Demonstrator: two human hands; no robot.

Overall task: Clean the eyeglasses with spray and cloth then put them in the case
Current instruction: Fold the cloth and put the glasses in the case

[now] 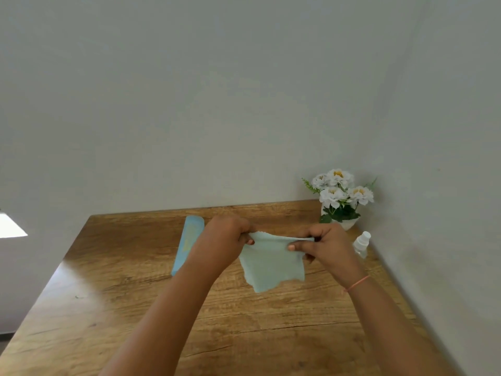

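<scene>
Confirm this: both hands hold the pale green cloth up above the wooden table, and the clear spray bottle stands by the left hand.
Not quite. In the head view the clear spray bottle stands by the right hand, not the left hand. Both do hold the pale green cloth above the wooden table.

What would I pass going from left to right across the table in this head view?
Light blue case → left hand → pale green cloth, held up by both hands → right hand → spray bottle. The potted white flowers stand farther back.
</scene>
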